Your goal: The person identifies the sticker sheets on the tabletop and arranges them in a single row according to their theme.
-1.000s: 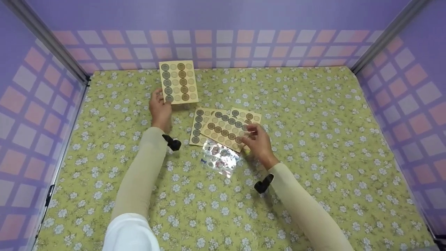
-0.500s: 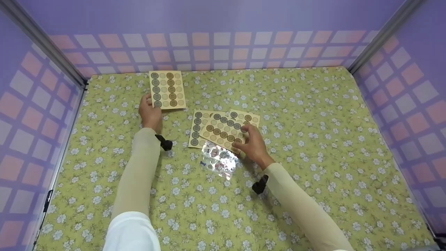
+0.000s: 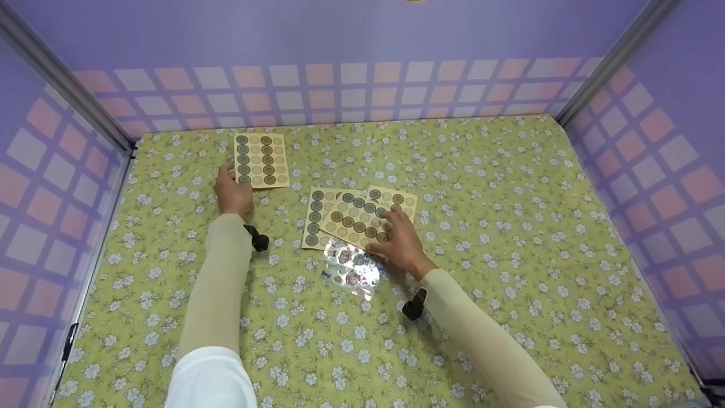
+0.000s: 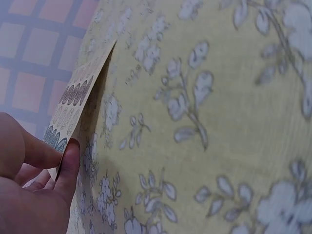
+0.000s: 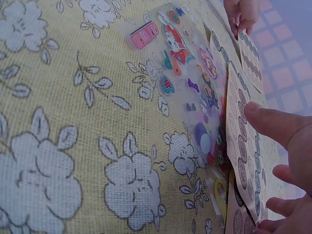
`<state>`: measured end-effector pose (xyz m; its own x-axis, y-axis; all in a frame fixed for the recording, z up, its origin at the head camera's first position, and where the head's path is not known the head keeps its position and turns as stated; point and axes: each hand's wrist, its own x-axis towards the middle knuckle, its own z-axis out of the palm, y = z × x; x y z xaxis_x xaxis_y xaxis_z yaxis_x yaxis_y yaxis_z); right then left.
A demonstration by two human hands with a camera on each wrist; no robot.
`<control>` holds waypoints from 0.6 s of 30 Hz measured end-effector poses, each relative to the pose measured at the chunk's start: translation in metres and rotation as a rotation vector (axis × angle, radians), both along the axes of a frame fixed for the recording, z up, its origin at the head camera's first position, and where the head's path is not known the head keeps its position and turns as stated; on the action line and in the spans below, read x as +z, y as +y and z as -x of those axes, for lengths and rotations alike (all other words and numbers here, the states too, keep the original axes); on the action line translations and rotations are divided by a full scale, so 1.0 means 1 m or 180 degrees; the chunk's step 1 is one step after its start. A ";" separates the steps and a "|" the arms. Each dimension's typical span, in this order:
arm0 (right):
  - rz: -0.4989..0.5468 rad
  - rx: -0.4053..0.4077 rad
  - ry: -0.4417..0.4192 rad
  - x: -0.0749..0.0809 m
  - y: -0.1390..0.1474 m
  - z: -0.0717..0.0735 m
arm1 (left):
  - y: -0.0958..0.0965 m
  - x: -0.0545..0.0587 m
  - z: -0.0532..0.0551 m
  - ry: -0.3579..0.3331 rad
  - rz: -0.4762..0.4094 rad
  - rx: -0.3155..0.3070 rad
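My left hand (image 3: 233, 192) pinches the near left corner of a sticker sheet (image 3: 261, 161) printed with rows of round grey, brown and pale stickers. In the left wrist view this sheet (image 4: 80, 92) leans at a slant close over the cloth. My right hand (image 3: 403, 241) is on the right end of a slanted round-sticker sheet (image 3: 354, 220), its thumb (image 5: 268, 119) straight and fingers spread in the right wrist view. Under that sheet are a left sheet (image 3: 311, 229) and a right sheet (image 3: 406, 199) of the same kind. A shiny clear sticker sheet (image 3: 351, 272) with colourful cartoon figures lies nearest me.
A yellow cloth with white flowers (image 3: 498, 226) covers the table. Purple panels with pink and white squares (image 3: 351, 93) stand at the back and both sides. Black wrist cameras (image 3: 414, 306) are strapped to both forearms.
My left hand has brought its sticker sheet left and down toward the cloth. My right hand has shifted slightly left over the slanted sheet, its fingers spreading. The head view has tilted a little.
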<state>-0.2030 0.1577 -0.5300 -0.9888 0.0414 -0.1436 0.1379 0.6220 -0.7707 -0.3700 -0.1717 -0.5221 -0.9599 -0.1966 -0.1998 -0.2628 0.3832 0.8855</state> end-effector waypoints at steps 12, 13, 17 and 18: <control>-0.0361 0.0178 0.0049 -0.006 -0.002 0.004 | -0.007 0.000 0.000 0.0156 0.0551 0.0142; -0.0407 0.0196 0.0053 -0.006 -0.002 0.004 | -0.008 0.000 -0.001 0.0159 0.0537 0.0123; -0.0517 0.0200 0.0062 -0.007 -0.003 0.004 | -0.010 0.001 -0.001 0.0140 0.0491 0.0059; -0.0530 0.0198 0.0059 -0.008 -0.003 0.004 | -0.010 0.001 -0.001 0.0129 0.0480 0.0051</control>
